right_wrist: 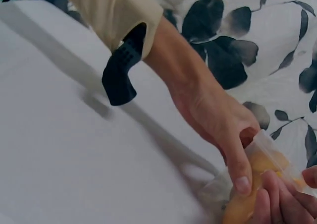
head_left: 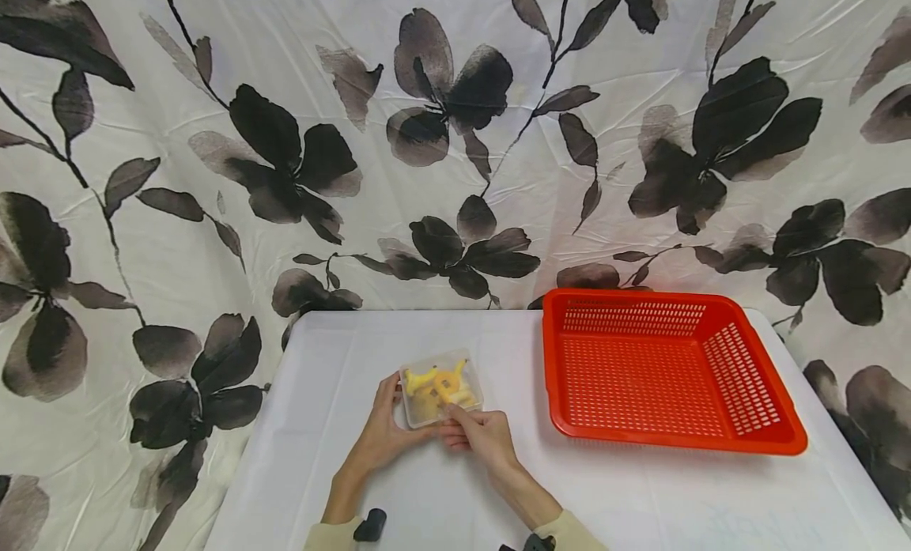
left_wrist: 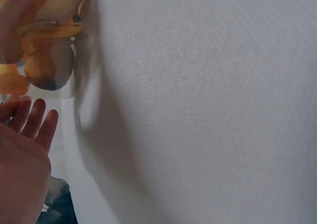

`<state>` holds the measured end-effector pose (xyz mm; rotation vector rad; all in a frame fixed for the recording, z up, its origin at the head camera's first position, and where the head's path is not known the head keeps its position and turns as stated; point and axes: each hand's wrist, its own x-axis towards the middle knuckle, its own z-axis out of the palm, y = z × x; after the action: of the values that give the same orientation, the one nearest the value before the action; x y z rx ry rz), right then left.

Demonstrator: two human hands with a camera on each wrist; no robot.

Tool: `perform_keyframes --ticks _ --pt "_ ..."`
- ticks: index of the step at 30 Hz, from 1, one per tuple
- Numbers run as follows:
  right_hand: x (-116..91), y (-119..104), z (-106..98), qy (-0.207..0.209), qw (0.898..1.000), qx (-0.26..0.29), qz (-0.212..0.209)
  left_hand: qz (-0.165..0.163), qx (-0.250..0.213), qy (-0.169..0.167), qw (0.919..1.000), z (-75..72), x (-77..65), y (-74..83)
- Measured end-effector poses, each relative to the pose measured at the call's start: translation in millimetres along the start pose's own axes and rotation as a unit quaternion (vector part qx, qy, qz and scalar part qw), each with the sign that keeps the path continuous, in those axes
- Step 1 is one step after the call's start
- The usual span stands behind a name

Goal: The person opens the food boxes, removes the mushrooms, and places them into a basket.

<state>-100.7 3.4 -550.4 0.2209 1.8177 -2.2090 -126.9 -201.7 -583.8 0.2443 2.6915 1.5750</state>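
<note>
A square see-through plastic package (head_left: 463, 360) is held between both hands above the white table. Inside it are several small yellow and orange figures (head_left: 447, 386), some with dark spots. My left hand (head_left: 384, 432) grips the package from its left side, thumb along the near edge. At the near right corner, my right hand (head_left: 487, 439) pinches it, thumb on top and fingers curled below. The right wrist view shows a thumb pressed against the package (right_wrist: 265, 144) and fingertips close by. Rounded orange and yellow figures (left_wrist: 52, 60) show through the plastic in the left wrist view.
To the right of the hands, a red perforated plastic basket (head_left: 626, 377) stands on the white table (head_left: 320, 393). Behind the table hangs a white cloth (head_left: 569, 179) with dark flowers. A black wrist device (head_left: 370, 526) sits at the left sleeve.
</note>
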Motion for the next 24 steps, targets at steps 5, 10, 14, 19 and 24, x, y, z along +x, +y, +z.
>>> perform_keyframes --ticks 5,10,14,19,24 --pt "-3.4 -6.6 4.6 0.02 1.0 0.0 -0.003 -0.001 0.002 0.002 1.0 -1.5 -0.8 1.2" --pt "-7.9 -14.3 6.7 0.033 0.999 -0.014 -0.011 0.003 0.005 0.0 1.0 -1.5 -0.9 0.7" --pt "-3.9 -6.3 4.4 0.037 0.999 -0.008 -0.008 0.006 0.006 0.001 1.0 -0.8 -1.0 1.1" --pt "-0.6 -6.6 3.7 0.032 0.999 0.001 -0.018 0.007 0.008 -0.002 0.9999 -0.6 -0.6 1.1" --pt "-1.7 -17.1 -0.7 -0.01 0.998 -0.028 -0.052 -0.008 0.01 -0.006 0.9999 -2.1 -2.1 1.2"
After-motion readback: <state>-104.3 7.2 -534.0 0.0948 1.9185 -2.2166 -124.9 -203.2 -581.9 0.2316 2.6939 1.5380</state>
